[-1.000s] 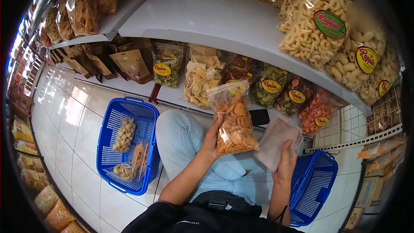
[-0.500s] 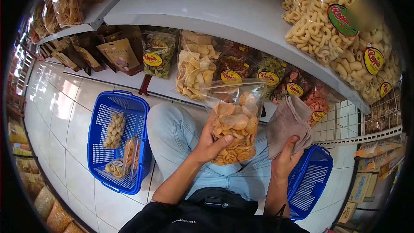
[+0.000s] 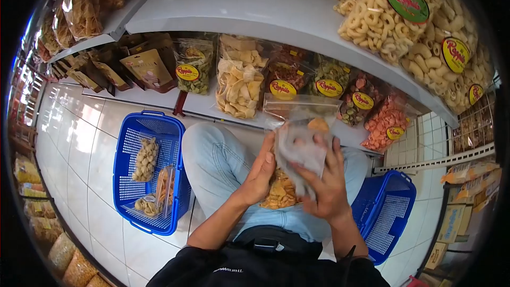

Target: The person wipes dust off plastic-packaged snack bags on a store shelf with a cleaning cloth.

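A clear zip-top bag of orange-brown chips (image 3: 278, 191) is held upright over my lap. My left hand (image 3: 256, 179) grips it by its left side, thumb up along the edge. My right hand (image 3: 330, 187) has a folded grey cloth (image 3: 304, 151) pressed against the front of the bag. Motion blurs the cloth and the fingertips around it. Much of the bag's middle is hidden behind the cloth, while its zip top shows above.
A blue basket (image 3: 118, 180) holding several snack bags stands on the tiled floor at left. Another blue basket (image 3: 390, 223) is at right. Ahead, a low shelf (image 3: 202, 107) carries labelled snack bags, beneath an upper shelf (image 3: 228, 0) with large bags of ring snacks (image 3: 388, 21).
My right hand has brought the grey cloth leftward from beside the bag onto its front. The chip bag stays in my left hand in nearly the same place.
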`<action>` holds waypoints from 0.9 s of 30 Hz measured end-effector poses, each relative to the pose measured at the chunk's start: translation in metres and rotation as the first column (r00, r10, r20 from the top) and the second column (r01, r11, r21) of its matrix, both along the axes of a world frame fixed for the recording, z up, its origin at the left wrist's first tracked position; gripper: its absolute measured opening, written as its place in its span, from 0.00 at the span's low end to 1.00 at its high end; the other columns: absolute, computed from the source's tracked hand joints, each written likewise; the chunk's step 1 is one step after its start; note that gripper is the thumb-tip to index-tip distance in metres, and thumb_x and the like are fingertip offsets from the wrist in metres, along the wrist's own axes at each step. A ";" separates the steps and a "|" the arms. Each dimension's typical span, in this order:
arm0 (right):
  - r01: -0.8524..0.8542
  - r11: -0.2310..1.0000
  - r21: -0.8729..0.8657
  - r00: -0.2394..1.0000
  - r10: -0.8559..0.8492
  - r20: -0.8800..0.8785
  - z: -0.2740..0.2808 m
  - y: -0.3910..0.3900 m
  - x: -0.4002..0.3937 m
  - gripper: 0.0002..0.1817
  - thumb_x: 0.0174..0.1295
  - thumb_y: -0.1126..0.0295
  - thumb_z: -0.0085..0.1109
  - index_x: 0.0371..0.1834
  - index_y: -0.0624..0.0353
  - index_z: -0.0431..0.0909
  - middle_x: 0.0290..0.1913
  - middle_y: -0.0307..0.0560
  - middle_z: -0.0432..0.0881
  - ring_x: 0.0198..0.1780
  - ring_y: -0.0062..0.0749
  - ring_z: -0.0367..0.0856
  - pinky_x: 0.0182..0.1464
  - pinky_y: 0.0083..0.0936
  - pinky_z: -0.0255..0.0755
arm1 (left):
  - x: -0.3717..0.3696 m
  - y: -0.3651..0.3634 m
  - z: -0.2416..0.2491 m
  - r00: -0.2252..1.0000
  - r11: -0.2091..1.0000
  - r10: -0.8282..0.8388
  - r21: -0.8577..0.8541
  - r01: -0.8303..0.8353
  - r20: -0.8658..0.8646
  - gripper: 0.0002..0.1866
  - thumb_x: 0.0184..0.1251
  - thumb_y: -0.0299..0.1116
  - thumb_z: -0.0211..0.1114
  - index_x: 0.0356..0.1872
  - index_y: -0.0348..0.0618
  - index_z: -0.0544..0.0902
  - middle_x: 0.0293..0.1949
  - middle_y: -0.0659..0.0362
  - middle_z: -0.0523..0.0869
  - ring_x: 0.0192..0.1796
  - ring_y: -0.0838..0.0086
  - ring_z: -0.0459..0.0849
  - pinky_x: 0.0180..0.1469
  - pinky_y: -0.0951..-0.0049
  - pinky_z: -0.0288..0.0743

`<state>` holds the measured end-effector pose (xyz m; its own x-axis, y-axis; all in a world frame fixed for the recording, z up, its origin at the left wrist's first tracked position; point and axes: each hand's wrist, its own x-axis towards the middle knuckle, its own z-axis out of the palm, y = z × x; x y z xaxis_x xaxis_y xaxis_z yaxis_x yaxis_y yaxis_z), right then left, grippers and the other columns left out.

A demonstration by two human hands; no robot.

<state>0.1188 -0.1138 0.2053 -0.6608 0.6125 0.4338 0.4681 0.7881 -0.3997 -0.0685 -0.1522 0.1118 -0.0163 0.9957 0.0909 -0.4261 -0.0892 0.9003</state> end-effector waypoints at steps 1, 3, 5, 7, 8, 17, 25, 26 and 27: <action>0.058 0.998 -0.012 0.998 -0.058 -0.036 0.004 0.005 -0.003 0.26 0.65 0.56 0.63 0.66 0.48 0.88 0.65 0.51 0.87 0.82 0.55 0.68 0.85 0.67 0.45 | 0.004 -0.002 -0.002 0.999 1.000 0.016 0.007 -0.016 -0.046 0.41 0.91 0.58 0.38 0.88 0.34 0.47 0.84 0.47 0.60 0.85 0.61 0.60 0.85 0.63 0.51; 0.067 0.997 -0.043 0.994 -0.071 -0.088 0.016 0.024 -0.006 0.28 0.65 0.60 0.61 0.69 0.49 0.86 0.67 0.53 0.86 0.81 0.56 0.69 0.85 0.64 0.46 | 0.005 -0.005 0.011 0.999 0.999 -0.036 -0.022 0.036 0.010 0.40 0.91 0.57 0.38 0.87 0.33 0.49 0.83 0.46 0.62 0.84 0.62 0.61 0.85 0.63 0.51; 0.052 0.995 -0.082 0.990 -0.063 -0.128 0.017 0.042 -0.007 0.30 0.64 0.62 0.60 0.72 0.49 0.84 0.67 0.55 0.86 0.81 0.57 0.70 0.85 0.62 0.47 | 0.007 0.001 0.025 0.992 0.998 -0.060 -0.027 0.063 0.115 0.39 0.91 0.56 0.39 0.86 0.34 0.51 0.82 0.47 0.65 0.83 0.62 0.64 0.84 0.63 0.53; 0.011 0.991 -0.131 0.986 -0.032 -0.161 0.014 0.052 -0.008 0.32 0.63 0.64 0.60 0.74 0.48 0.82 0.67 0.56 0.86 0.80 0.57 0.70 0.85 0.59 0.47 | 0.008 0.004 0.029 0.984 0.996 -0.039 -0.070 0.051 0.172 0.39 0.91 0.56 0.39 0.86 0.34 0.52 0.81 0.47 0.66 0.82 0.63 0.65 0.84 0.64 0.55; -0.003 0.994 -0.113 0.995 -0.009 -0.104 0.014 0.052 -0.010 0.32 0.63 0.63 0.60 0.74 0.48 0.82 0.67 0.56 0.86 0.80 0.56 0.70 0.85 0.60 0.46 | 0.007 0.006 0.029 0.980 0.996 -0.025 -0.084 0.042 0.196 0.39 0.92 0.56 0.39 0.86 0.34 0.52 0.80 0.47 0.66 0.82 0.63 0.65 0.83 0.64 0.56; -0.345 0.938 -0.041 0.930 0.347 0.119 0.010 0.023 0.004 0.27 0.66 0.44 0.59 0.60 0.43 0.92 0.66 0.53 0.87 0.83 0.45 0.70 0.84 0.70 0.45 | -0.013 0.015 0.031 0.894 0.928 0.155 -0.372 0.014 0.419 0.37 0.90 0.60 0.42 0.84 0.43 0.59 0.75 0.50 0.75 0.74 0.63 0.78 0.77 0.63 0.72; -0.308 0.933 -0.184 0.842 0.177 -0.510 -0.024 0.012 0.022 0.21 0.70 0.52 0.62 0.45 0.59 0.94 0.51 0.58 0.93 0.62 0.52 0.88 0.77 0.60 0.66 | -0.017 0.013 0.040 0.804 0.959 0.113 -0.277 0.066 0.584 0.35 0.88 0.59 0.48 0.76 0.38 0.72 0.67 0.48 0.84 0.65 0.58 0.88 0.69 0.56 0.84; -0.181 0.961 -0.208 0.853 0.048 -0.520 -0.024 0.015 0.019 0.21 0.70 0.54 0.61 0.48 0.60 0.93 0.52 0.58 0.92 0.62 0.54 0.87 0.77 0.59 0.65 | -0.015 0.010 0.040 0.813 0.959 0.087 -0.269 0.087 0.575 0.36 0.88 0.60 0.47 0.78 0.39 0.70 0.69 0.48 0.83 0.67 0.59 0.87 0.70 0.56 0.83; -0.052 0.971 -0.232 0.846 -0.080 -0.527 -0.025 0.019 0.015 0.22 0.70 0.55 0.60 0.51 0.61 0.93 0.53 0.58 0.92 0.62 0.56 0.87 0.78 0.58 0.65 | -0.014 0.008 0.040 0.822 0.960 0.062 -0.260 0.107 0.566 0.37 0.88 0.61 0.46 0.79 0.39 0.68 0.70 0.48 0.82 0.68 0.59 0.85 0.71 0.56 0.82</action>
<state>0.1343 -0.0950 0.1808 -0.3606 0.7450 0.5612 0.1427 0.6387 -0.7561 -0.0826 -0.1443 0.1514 0.0420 0.9795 -0.1972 -0.8634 0.1349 0.4862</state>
